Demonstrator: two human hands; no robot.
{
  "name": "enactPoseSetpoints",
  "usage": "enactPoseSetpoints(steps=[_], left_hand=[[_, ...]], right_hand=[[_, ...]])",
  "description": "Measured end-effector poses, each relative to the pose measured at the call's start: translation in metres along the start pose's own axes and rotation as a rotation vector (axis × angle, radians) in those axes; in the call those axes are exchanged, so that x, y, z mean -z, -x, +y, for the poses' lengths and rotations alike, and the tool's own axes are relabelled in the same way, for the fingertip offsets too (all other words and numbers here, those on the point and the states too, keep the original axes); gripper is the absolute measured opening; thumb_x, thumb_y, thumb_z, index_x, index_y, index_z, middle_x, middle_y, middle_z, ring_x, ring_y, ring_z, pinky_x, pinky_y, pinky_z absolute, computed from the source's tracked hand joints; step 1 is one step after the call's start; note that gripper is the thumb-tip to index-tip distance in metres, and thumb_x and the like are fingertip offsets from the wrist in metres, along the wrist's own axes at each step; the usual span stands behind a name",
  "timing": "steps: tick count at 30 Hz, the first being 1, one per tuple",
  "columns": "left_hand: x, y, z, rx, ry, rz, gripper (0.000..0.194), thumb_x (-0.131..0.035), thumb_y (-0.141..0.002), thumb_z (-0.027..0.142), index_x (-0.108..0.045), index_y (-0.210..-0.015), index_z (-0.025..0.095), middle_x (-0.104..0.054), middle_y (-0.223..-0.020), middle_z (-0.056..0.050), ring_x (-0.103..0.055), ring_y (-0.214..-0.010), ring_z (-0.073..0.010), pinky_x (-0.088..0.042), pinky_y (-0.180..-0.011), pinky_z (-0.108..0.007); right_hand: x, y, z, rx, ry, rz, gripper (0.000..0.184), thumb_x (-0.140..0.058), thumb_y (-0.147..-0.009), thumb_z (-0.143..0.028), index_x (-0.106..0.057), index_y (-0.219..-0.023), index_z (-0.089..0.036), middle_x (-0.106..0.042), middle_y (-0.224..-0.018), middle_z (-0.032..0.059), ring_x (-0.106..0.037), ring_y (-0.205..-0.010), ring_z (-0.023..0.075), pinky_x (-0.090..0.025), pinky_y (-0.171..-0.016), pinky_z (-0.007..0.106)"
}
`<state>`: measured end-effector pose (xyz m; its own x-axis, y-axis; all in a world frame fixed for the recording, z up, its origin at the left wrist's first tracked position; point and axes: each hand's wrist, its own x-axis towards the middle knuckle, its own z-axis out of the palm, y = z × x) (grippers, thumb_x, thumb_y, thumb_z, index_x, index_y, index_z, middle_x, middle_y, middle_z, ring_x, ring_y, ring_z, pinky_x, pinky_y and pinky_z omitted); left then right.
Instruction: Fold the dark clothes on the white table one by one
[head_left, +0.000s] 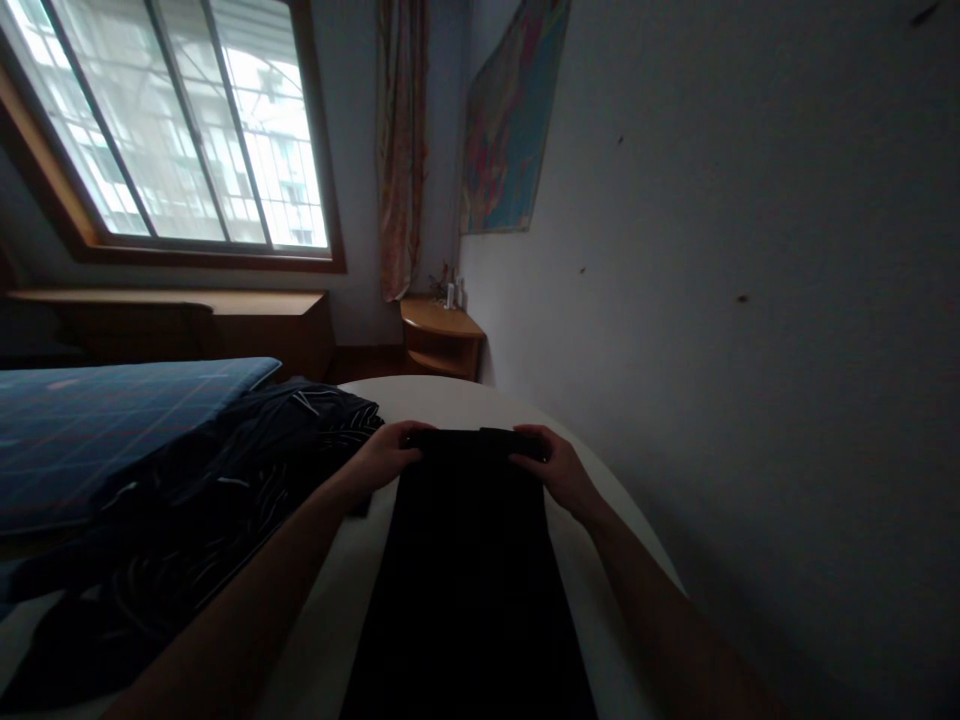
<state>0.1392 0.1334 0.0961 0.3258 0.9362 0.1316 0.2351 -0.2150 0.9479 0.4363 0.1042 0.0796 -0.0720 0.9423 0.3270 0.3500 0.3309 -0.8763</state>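
A pair of black trousers [472, 560] lies lengthwise in front of me, its waistband at the far end and its lower part running out of view at the bottom. My left hand [386, 455] grips the left corner of the waistband, thumb on top. At the opposite corner, my right hand [551, 462] pinches the waistband between thumb and fingers. Between the hands the band is stretched fairly straight. The cloth is so dark that seams and folds cannot be made out. Beneath it is a pale, round-edged surface [450, 395].
Left of my arm lies a heap of dark clothes [247, 470], some with white stripes. Behind it is a blue checked mat or pad [150, 410]. A plain wall [735, 420] rises close on the right. A corner shelf [442, 318] and a wooden desk [262, 300] stand beyond.
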Motion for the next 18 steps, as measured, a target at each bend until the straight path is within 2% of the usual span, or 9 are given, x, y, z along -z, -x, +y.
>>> enactPoseSetpoints(steps=[4,8,15,18], left_hand=[[0.007,0.008,0.012,-0.053,-0.037,-0.059,0.041,-0.068,-0.063,0.019,-0.070,-0.104,0.016,-0.076,-0.095,-0.003,-0.069,-0.091,-0.0213,-0.053,-0.090,-0.037],[0.010,0.019,0.024,-0.022,-0.050,-0.110,0.038,-0.072,-0.064,0.027,-0.066,-0.100,0.018,-0.074,-0.086,-0.001,-0.068,-0.082,-0.0195,-0.053,-0.081,-0.034],[0.013,0.049,0.039,-0.137,-0.087,-0.023,0.033,-0.070,-0.063,0.024,-0.063,-0.095,0.019,-0.068,-0.083,0.000,-0.064,-0.082,-0.0187,-0.051,-0.078,-0.032],[0.015,0.071,0.044,-0.172,-0.134,-0.044,0.030,-0.070,-0.067,0.026,-0.062,-0.095,0.018,-0.067,-0.083,0.000,-0.063,-0.079,-0.0182,-0.051,-0.076,-0.032]], right_hand=[[0.004,0.008,-0.011,0.036,0.048,-0.013,0.046,-0.075,-0.074,-0.035,-0.064,-0.116,-0.021,-0.072,-0.107,0.0065,-0.066,-0.099,0.0224,-0.050,-0.094,0.042],[0.009,0.016,-0.025,0.037,0.040,-0.034,0.045,-0.077,-0.072,-0.034,-0.065,-0.113,-0.021,-0.072,-0.103,0.0055,-0.067,-0.094,0.0217,-0.052,-0.091,0.041],[0.011,0.036,-0.063,0.108,0.106,-0.038,0.039,-0.076,-0.072,-0.032,-0.067,-0.108,-0.021,-0.072,-0.097,0.0038,-0.067,-0.089,0.0206,-0.052,-0.086,0.038],[0.009,0.056,-0.080,0.145,0.160,-0.062,0.034,-0.073,-0.074,-0.029,-0.067,-0.107,-0.023,-0.071,-0.095,0.0022,-0.065,-0.087,0.0193,-0.051,-0.083,0.035]])
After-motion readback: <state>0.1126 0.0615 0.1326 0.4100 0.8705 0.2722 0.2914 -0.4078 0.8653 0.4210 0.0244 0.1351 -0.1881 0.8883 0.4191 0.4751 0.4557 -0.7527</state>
